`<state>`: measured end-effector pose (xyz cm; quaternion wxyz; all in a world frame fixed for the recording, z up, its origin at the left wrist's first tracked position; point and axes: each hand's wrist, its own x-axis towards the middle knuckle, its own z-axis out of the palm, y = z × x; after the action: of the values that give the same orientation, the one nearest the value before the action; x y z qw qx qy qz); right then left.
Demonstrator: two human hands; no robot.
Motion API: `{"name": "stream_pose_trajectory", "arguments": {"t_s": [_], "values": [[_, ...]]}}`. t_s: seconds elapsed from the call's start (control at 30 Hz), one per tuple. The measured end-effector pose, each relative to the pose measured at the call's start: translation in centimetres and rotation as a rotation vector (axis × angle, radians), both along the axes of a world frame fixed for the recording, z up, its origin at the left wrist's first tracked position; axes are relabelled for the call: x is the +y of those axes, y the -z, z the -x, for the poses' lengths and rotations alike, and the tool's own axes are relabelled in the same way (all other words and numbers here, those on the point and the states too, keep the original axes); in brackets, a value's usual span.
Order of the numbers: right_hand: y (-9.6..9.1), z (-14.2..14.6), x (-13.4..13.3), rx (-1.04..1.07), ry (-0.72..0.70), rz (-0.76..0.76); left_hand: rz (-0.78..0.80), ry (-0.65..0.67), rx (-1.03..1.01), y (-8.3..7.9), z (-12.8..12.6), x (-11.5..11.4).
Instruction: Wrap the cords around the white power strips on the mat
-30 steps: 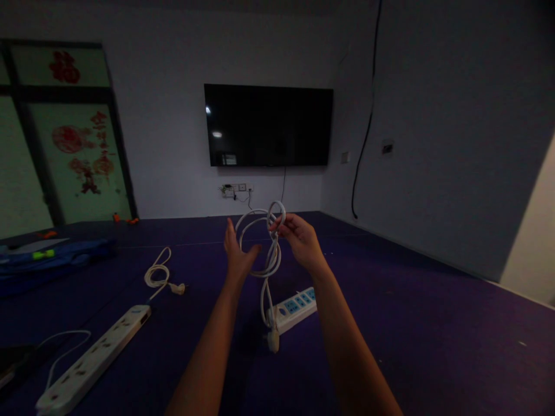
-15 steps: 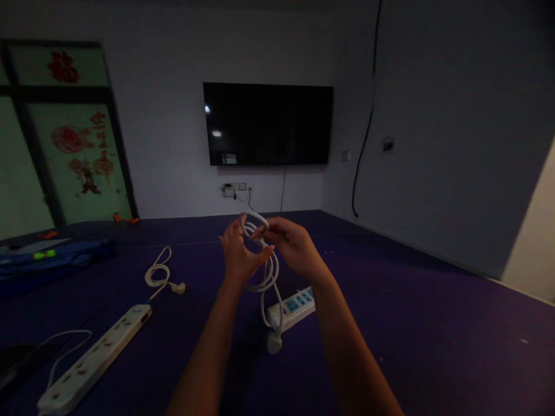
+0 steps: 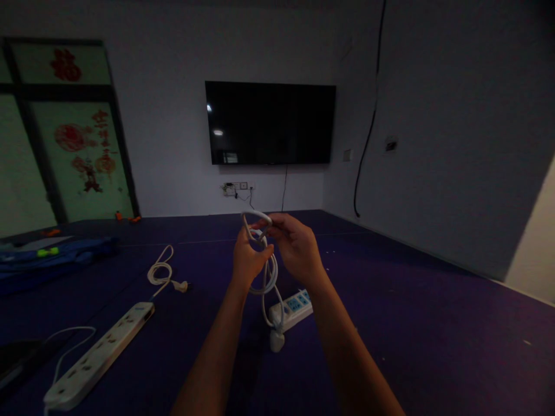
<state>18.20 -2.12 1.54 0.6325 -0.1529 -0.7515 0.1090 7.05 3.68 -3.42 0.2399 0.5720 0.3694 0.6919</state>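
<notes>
A coiled white power cord (image 3: pixel 273 271) hangs from my two hands above the purple floor. My left hand (image 3: pixel 249 257) is closed round the coil, its thumb reaching toward the right hand. With fingers pinched, my right hand (image 3: pixel 297 240) grips an upper loop of the same cord. Below them lies a white power strip (image 3: pixel 295 309) with blue sockets, partly covered by my right forearm. The cord's white plug (image 3: pixel 277 341) rests against the strip's near end.
To the left is a longer white power strip (image 3: pixel 102 352), its cord (image 3: pixel 160 271) coiled behind it and ending in a plug (image 3: pixel 180 286). Blue cloth (image 3: pixel 82 248) lies farther left. A television (image 3: pixel 271 124) hangs on the far wall above several wall sockets (image 3: pixel 238 186).
My left hand has shifted slightly right, closer to the right hand, and its fingers have drawn in around the coil. The upper loop stands wider. The camera view has moved slightly.
</notes>
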Motion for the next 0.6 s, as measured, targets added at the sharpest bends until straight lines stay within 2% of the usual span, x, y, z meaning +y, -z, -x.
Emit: {"name": "stream_pose_trajectory", "arguments": {"t_s": [0.07, 0.33, 0.43, 0.6], "values": [[0.0, 0.2, -0.1, 0.025, 0.012, 0.009, -0.078, -0.039, 0.042, 0.1, -0.1, 0.0], [0.3, 0.6, 0.9, 0.138, -0.061, 0.105, -0.187, -0.053, 0.156, 0.7, -0.3, 0.4], [0.5, 0.5, 1.3, 0.106, -0.096, 0.098, -0.195, -0.062, 0.158, 0.7, -0.4, 0.6], [0.4, 0.4, 1.1, 0.057, -0.026, 0.047, -0.139, -0.021, 0.081, 0.6, -0.5, 0.6]]}}
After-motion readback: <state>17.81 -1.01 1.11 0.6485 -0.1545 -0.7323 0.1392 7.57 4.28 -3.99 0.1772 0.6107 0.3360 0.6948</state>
